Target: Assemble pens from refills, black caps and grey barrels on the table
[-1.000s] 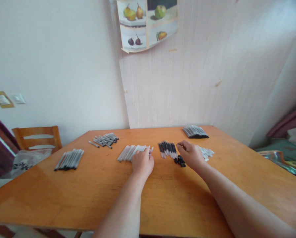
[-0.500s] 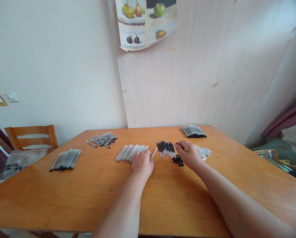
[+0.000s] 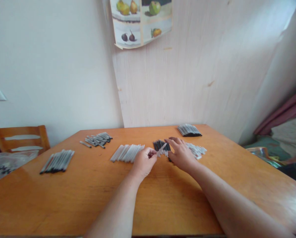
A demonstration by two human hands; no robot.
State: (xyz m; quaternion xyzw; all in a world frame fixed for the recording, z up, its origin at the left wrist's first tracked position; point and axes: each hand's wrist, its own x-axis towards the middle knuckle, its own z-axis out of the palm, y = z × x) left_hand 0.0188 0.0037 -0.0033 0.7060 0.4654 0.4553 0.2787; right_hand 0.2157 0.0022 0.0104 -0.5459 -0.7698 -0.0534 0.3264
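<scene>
My left hand is closed in a pinch on a pale pen barrel, which slants up toward the right. Beside it lies a row of whitish pen barrels. My right hand is open, fingers apart, close to the barrel's far end. Under and behind its fingertips is a bundle of dark pen refills with pale ends, partly covered. Small black parts show only slightly below the right hand. Just past that hand lies a heap of small white pieces.
Pens with black ends lie in a neat group at left, a looser heap at back left, and a stack at back right. The wooden table meets the wall behind. A chair stands at left.
My left hand has moved right, away from the barrel row, bringing the pen barrel over the refills. My right hand has opened from a pinch. The view has shifted slightly right.
</scene>
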